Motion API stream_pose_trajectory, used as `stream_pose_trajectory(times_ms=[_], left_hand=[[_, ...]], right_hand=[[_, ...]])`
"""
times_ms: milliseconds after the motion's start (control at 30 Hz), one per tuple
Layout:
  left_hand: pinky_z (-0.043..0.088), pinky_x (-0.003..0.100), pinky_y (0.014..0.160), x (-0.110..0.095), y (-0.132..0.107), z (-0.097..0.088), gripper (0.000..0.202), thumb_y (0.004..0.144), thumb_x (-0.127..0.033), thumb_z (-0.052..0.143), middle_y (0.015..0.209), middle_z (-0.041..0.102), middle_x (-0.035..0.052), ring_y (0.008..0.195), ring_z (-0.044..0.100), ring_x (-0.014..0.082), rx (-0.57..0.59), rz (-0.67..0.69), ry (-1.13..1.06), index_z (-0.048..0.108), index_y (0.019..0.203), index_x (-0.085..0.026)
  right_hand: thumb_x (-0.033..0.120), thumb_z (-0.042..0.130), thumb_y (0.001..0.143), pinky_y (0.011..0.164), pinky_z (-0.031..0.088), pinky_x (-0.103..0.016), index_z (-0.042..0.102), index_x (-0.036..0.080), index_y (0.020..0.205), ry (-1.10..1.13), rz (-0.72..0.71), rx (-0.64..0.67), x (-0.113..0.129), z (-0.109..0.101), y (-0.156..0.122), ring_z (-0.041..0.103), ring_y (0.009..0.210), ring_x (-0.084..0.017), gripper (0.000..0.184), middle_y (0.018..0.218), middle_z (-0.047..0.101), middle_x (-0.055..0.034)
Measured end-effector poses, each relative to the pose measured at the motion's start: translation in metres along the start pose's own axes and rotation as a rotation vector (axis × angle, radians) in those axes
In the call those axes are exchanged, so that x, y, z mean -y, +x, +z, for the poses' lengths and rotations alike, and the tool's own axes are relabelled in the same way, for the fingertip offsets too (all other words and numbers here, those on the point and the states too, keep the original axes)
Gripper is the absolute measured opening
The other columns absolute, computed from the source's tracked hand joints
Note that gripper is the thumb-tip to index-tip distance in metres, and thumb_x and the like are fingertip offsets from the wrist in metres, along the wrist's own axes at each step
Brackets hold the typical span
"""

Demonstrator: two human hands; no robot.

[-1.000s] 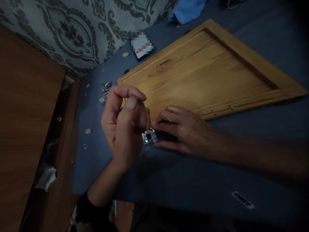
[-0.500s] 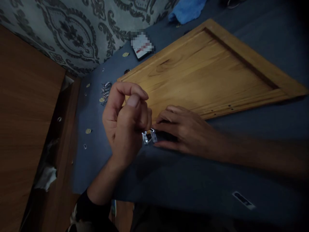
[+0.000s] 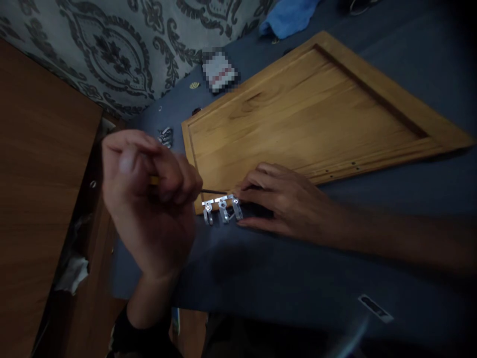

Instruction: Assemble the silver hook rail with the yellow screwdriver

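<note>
My left hand (image 3: 152, 199) is closed around a screwdriver (image 3: 214, 191); only a bit of yellow handle and its thin dark shaft show. The shaft points right, its tip close to a row of shiny metal brackets (image 3: 222, 201) with screws in them, like hinge pieces. They sit at the near left edge of a wooden panel (image 3: 283, 114), which looks like a cabinet door. My right hand (image 3: 283, 199) rests over that edge, its fingers and thumb closing on the rightmost bracket; the exact contact is partly hidden.
The panel lies on a dark blue cloth surface (image 3: 290, 278). Small metal parts (image 3: 166, 136) lie beyond my left hand. A blurred box (image 3: 219, 72) and a blue cloth (image 3: 290, 19) are at the back. Brown wooden furniture (image 3: 40, 124) stands at the left.
My left hand has moved left and turned, uncovering the screwdriver shaft and more of the metal brackets. My right hand stays where it was.
</note>
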State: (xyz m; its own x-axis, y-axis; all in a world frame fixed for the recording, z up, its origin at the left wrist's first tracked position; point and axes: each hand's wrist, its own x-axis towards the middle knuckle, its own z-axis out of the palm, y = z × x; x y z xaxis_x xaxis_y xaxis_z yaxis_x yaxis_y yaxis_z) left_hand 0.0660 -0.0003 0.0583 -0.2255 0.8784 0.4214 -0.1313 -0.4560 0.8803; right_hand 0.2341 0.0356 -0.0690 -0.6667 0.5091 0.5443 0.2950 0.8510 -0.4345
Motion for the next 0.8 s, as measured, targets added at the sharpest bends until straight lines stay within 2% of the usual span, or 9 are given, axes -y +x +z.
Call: stream_pose_trajectory(times_ms=[200, 367, 667, 800], left_hand=[[0.031, 0.021, 0.046, 0.013, -0.007, 0.002, 0.023, 0.101, -0.019, 0.065, 0.055, 0.026, -0.0078, 0.045, 0.023, 0.0092, 0.045, -0.065, -0.001, 0.064, 0.079, -0.022], [0.032, 0.020, 0.046, 0.019, -0.009, -0.001, 0.025, 0.104, -0.017, 0.058, 0.056, 0.028, -0.0074, 0.046, 0.025, 0.0093, 0.082, -0.073, -0.045, 0.065, 0.080, -0.021], [0.034, 0.021, 0.046, 0.022, -0.010, 0.000, 0.019, 0.101, -0.021, 0.067, 0.055, 0.029, -0.0082, 0.044, 0.026, 0.0091, 0.073, -0.071, -0.021, 0.064, 0.082, -0.021], [0.034, 0.021, 0.046, 0.021, -0.010, -0.001, 0.020, 0.103, -0.024, 0.066, 0.055, 0.028, -0.0085, 0.045, 0.026, 0.0092, 0.109, -0.071, -0.025, 0.065, 0.083, -0.022]], right_hand=[[0.050, 0.062, 0.107, 0.081, 0.051, -0.043, 0.077, 0.014, 0.111, -0.007, -0.002, 0.002, -0.001, -0.001, 0.001, 0.060, 0.093, -0.027, 0.039, 0.103, 0.070, -0.0130], [0.049, 0.064, 0.106, 0.079, 0.051, -0.042, 0.077, 0.012, 0.108, -0.013, -0.019, -0.013, 0.000, 0.000, 0.001, 0.060, 0.092, -0.027, 0.040, 0.101, 0.070, -0.0130], [0.048, 0.066, 0.105, 0.080, 0.051, -0.043, 0.078, 0.015, 0.109, -0.014, 0.008, 0.011, 0.001, -0.001, 0.002, 0.061, 0.093, -0.027, 0.036, 0.101, 0.070, -0.0121], [0.049, 0.067, 0.104, 0.081, 0.051, -0.043, 0.077, 0.015, 0.109, -0.005, 0.013, 0.014, 0.001, 0.000, 0.002, 0.060, 0.095, -0.027, 0.036, 0.101, 0.069, -0.0118]])
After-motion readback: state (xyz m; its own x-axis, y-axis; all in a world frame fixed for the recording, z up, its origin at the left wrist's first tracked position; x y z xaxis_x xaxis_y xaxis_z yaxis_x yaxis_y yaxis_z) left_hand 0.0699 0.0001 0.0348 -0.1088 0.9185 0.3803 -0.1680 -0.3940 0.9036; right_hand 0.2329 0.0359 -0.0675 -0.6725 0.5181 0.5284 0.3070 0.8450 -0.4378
